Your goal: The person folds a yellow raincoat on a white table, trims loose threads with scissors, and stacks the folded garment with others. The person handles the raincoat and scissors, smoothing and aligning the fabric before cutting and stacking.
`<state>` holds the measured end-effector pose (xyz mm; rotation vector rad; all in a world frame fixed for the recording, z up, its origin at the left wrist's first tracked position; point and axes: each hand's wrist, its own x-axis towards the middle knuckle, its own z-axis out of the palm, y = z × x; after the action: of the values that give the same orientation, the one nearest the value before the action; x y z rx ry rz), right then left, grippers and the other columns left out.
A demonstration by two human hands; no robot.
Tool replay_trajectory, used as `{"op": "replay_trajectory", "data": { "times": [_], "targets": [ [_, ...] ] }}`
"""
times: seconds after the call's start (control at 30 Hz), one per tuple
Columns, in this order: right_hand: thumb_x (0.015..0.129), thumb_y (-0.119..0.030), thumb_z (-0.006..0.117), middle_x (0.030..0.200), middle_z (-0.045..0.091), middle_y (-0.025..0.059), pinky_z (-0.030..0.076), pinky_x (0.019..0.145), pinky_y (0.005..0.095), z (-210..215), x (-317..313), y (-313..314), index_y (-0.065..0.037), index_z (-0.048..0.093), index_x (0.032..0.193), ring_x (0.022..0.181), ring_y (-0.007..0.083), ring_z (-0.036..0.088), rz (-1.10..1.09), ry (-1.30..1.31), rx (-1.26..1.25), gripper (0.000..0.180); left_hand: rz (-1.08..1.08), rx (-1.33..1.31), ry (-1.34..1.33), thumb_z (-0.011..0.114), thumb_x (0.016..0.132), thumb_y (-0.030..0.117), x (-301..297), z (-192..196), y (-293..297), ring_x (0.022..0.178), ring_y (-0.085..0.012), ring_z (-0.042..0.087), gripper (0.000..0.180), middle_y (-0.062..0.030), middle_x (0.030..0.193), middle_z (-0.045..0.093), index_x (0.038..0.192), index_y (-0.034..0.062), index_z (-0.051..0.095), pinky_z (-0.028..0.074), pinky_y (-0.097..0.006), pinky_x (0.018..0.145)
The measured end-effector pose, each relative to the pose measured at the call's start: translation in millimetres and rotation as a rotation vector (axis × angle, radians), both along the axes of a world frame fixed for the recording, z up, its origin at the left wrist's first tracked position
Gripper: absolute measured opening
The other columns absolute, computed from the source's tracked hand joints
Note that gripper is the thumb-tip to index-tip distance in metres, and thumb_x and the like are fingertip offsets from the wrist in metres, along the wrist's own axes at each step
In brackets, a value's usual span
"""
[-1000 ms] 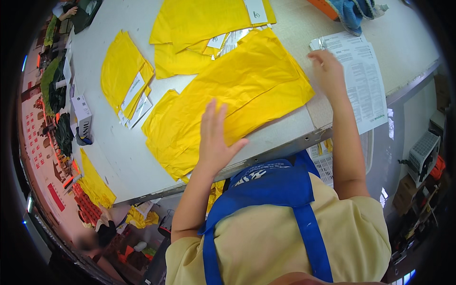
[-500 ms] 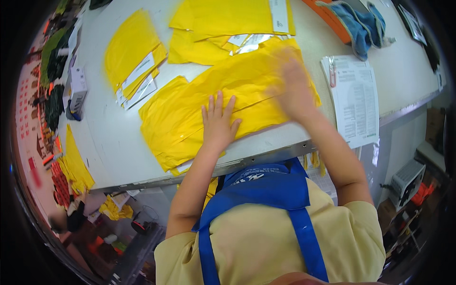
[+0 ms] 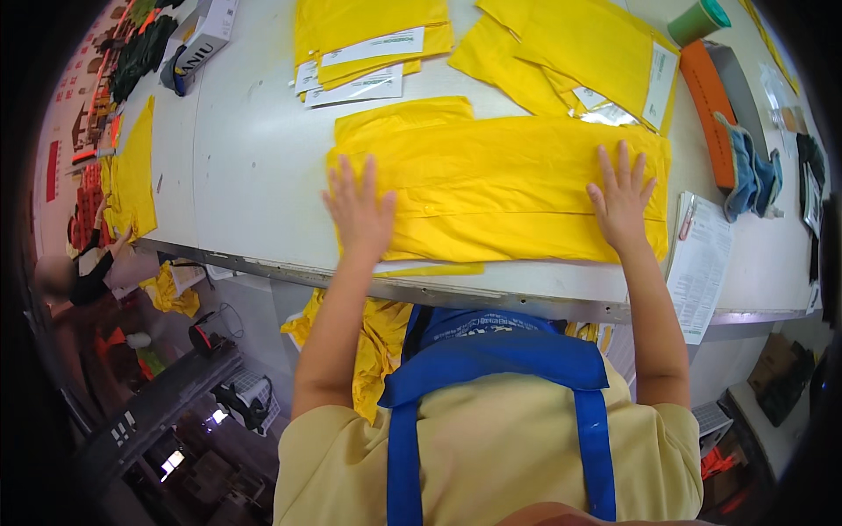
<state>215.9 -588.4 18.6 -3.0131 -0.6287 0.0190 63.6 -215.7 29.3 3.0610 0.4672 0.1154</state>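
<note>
1. Nearest us, our left hand (image 3: 358,210) and right hand (image 3: 621,198) lie flat, fingers spread, gripping nothing, on the folded yellow fabric panel (image 3: 495,184).
2. The panel lies near the front edge of the white worktable (image 3: 254,167), long axis left-to-right; each hand presses one end, equally near.
3. Beyond the panel: stacked yellow fabric pieces (image 3: 373,35).
</note>
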Motion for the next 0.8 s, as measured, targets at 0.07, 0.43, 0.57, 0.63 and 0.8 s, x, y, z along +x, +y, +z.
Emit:
{"op": "replay_trajectory", "data": {
  "times": [0.07, 0.43, 0.57, 0.63, 0.8],
  "targets": [
    [0.094, -0.045, 0.043, 0.156, 0.011, 0.0038, -0.002, 0.107, 0.0640, -15, 3, 15, -0.031, 0.029, 0.145, 0.142, 0.0369, 0.005, -0.027, 0.040, -0.120, 0.055, 0.091, -0.004, 0.012, 0.043, 0.094, 0.039, -16, -24, 37, 0.138, -0.0411, 0.018, 0.058, -0.0175, 0.153, 0.013, 0.146, 0.0214, 0.026, 0.012, -0.060, 0.109],
    [0.096, -0.030, 0.041, 0.154, 0.013, 0.0179, 0.009, 0.114, 0.0420, 23, -44, 126, 0.000, 0.016, 0.146, 0.142, 0.0326, 0.012, 0.130, 0.264, 0.927, 0.063, 0.128, -0.357, -0.078, 0.053, 0.091, 0.033, -24, -50, 63, 0.132, -0.0397, 0.028, 0.059, -0.0219, 0.149, 0.018, 0.143, 0.0172, 0.032, 0.022, -0.048, 0.109],
    [0.097, -0.026, 0.038, 0.152, 0.018, 0.0174, 0.013, 0.114, 0.0336, -27, -65, 170, 0.002, 0.019, 0.145, 0.141, 0.0289, 0.017, 0.014, 0.433, 1.043, 0.058, 0.543, -1.161, -0.123, 0.060, 0.088, 0.020, -33, -36, 80, 0.123, -0.0340, 0.041, 0.058, -0.0201, 0.139, 0.037, 0.138, 0.0033, 0.035, 0.033, -0.039, 0.104],
    [0.098, -0.026, 0.037, 0.152, 0.020, 0.0172, 0.014, 0.114, 0.0331, -35, -65, 174, 0.003, 0.021, 0.144, 0.141, 0.0279, 0.018, -0.051, 0.473, 1.088, 0.057, 0.700, -1.755, -0.022, 0.061, 0.087, 0.015, -40, -15, 93, 0.118, -0.0312, 0.048, 0.057, -0.0175, 0.133, 0.046, 0.135, -0.0023, 0.035, 0.039, -0.036, 0.100],
    [0.099, -0.030, 0.036, 0.151, 0.024, 0.0158, 0.015, 0.113, 0.0327, -34, -58, 169, 0.002, 0.025, 0.143, 0.140, 0.0261, 0.020, -0.071, 0.566, 1.205, 0.055, 0.560, -1.997, -0.113, 0.052, 0.083, -0.001, -21, 78, 65, 0.114, -0.0317, 0.054, 0.057, -0.0197, 0.127, 0.050, 0.136, 0.0003, 0.031, 0.047, -0.042, 0.095]
  ]
}}
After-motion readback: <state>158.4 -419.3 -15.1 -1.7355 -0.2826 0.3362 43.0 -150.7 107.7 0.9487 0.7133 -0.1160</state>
